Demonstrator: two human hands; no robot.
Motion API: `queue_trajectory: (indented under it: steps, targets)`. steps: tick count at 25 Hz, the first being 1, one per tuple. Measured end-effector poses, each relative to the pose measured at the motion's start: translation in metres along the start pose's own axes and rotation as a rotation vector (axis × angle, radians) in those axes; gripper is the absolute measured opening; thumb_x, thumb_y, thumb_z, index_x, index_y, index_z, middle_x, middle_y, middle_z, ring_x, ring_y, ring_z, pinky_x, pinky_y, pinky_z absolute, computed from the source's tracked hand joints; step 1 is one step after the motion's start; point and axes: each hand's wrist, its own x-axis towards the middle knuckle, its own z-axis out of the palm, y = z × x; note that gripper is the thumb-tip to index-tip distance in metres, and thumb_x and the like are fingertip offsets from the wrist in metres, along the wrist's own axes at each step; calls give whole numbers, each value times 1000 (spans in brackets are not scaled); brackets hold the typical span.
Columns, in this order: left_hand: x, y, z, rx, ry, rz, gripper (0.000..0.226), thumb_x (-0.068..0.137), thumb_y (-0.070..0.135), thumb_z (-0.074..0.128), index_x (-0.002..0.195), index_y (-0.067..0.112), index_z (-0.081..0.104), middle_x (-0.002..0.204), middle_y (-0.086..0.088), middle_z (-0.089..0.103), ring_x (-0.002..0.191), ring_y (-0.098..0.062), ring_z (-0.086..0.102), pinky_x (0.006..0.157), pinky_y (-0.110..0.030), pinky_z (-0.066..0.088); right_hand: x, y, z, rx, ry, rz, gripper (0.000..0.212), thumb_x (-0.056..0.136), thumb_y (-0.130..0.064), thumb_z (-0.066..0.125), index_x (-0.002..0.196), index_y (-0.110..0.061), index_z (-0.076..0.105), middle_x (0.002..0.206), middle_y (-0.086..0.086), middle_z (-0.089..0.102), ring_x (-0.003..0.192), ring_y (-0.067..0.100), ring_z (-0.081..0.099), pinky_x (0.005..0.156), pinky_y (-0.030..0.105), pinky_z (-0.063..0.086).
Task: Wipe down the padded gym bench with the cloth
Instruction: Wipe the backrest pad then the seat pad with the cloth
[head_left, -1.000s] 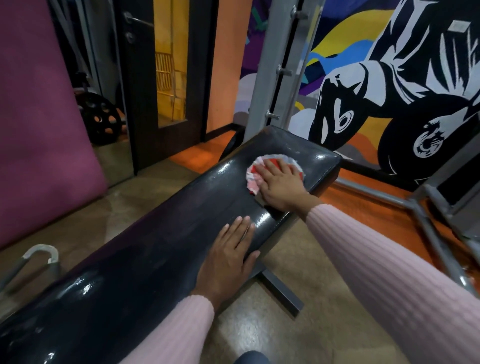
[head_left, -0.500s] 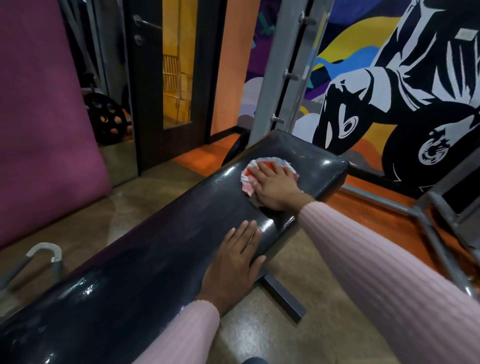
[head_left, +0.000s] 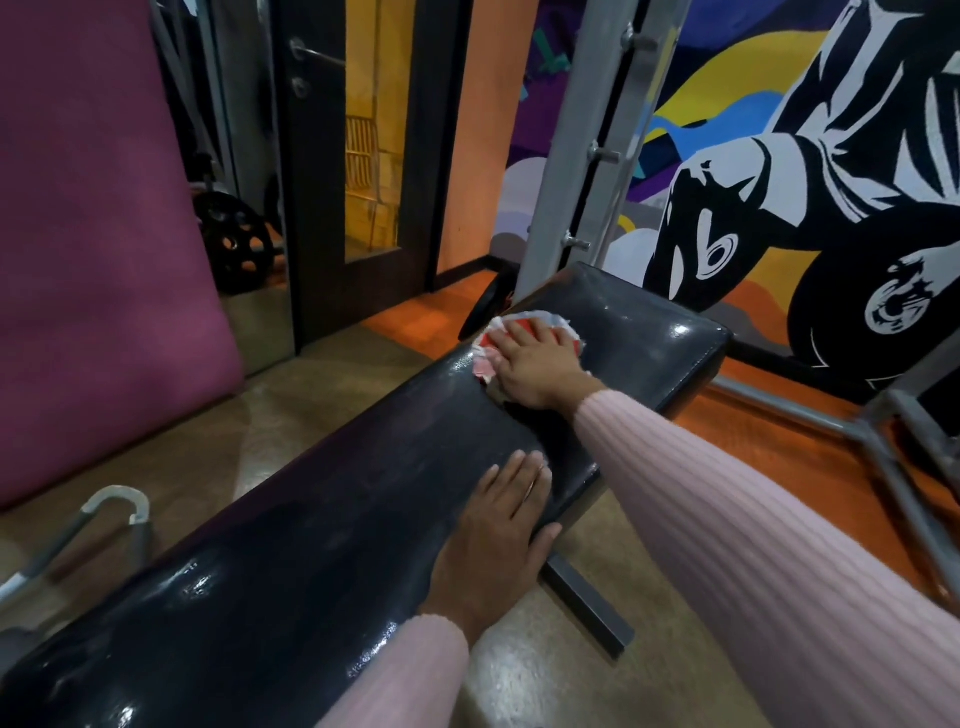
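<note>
Nearest the viewer, the left hand (head_left: 493, 540) lies flat on the near-right edge of the padded bench (head_left: 311, 519), fingers straight and together, holding nothing; it appears to brace the body. A ribbed pink sleeve (head_left: 400, 675) covers the forearm.

The bench is a long black pad of glossy, slightly creased vinyl with rounded edges. Its long axis runs from lower left, close to the viewer, up and right to its far end. A dark square-section steel foot (head_left: 587, 608) crosses the floor beneath it.

Farther along that axis, the right hand (head_left: 535, 364) presses flat on the cloth (head_left: 485, 358), fingers extended over it rather than curled round it. The cloth is a crumpled red-and-white rag, bunched roughly round, lying on the pad near the far end and toward its left edge. The right hand is therefore the working hand, and the left is well short of the cloth.

By judgement, the coming stroke turns on this: most unwiped pad lies toward the viewer, so the cloth would be drawn back along the long axis toward the left hand.

Beyond stand a grey steel upright (head_left: 576, 156), a painted mural wall (head_left: 779, 156), a dark door (head_left: 322, 171) and a maroon mat (head_left: 98, 234).
</note>
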Motion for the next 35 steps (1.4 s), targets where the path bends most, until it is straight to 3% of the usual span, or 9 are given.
queue_trajectory:
  steps: [6,8,12,18,22,24,26,31,35]
  targets:
    - [-1,0,3,28,45,121,42,97,27,46,131,4,56,142,-9,50,135,-21,42,110,-35,33,-26,7,17,10,25,-394,66,91,-57,11,152,-35,23,161,-8,18,149,19,12,119,46,11]
    - [-4,1,7,70,59,185,38,97,21,46,129,4,58,139,-11,52,133,-23,44,110,-36,36,-19,32,14,18,54,-282,67,91,-58,8,152,-34,23,161,-6,20,149,19,13,120,44,10]
    - [-8,1,10,124,5,215,45,89,11,63,132,6,54,141,-9,50,135,-23,41,111,-35,35,13,8,2,-47,-41,-54,64,98,-51,32,154,-30,12,164,-2,5,150,30,1,116,54,3]
    - [-6,0,9,39,86,201,34,93,13,56,126,4,60,135,-11,56,131,-23,47,109,-35,37,-36,-3,18,-61,33,-455,75,84,-61,2,153,-34,17,163,-7,13,150,19,6,119,48,8]
    - [-6,1,11,38,100,202,34,91,11,60,124,4,61,134,-11,57,130,-24,48,107,-35,40,-14,38,9,-19,37,-212,83,78,-66,-6,153,-36,14,163,-7,11,150,20,6,119,49,8]
    - [-7,2,9,73,34,198,43,86,10,68,127,6,59,137,-9,54,132,-23,45,110,-33,36,9,18,4,-51,-31,-98,69,90,-61,15,154,-32,16,164,-3,8,150,28,4,117,54,6]
    - [-8,1,9,91,-7,189,52,80,10,73,129,7,57,139,-8,53,134,-22,44,113,-32,31,21,-20,10,-92,-65,-146,68,91,-59,26,153,-31,19,163,0,11,149,33,6,115,58,7]
    - [-6,0,8,2,55,182,41,87,9,65,127,4,59,137,-11,55,131,-23,47,110,-33,36,-35,-18,24,-9,16,-449,80,81,-64,-2,152,-35,21,162,-7,17,149,18,9,119,47,8]
    - [-6,1,12,19,80,192,34,93,13,57,126,3,59,135,-12,56,132,-24,46,110,-35,36,-34,23,14,8,65,-267,75,86,-64,-2,153,-36,18,162,-9,16,150,16,7,119,44,8]
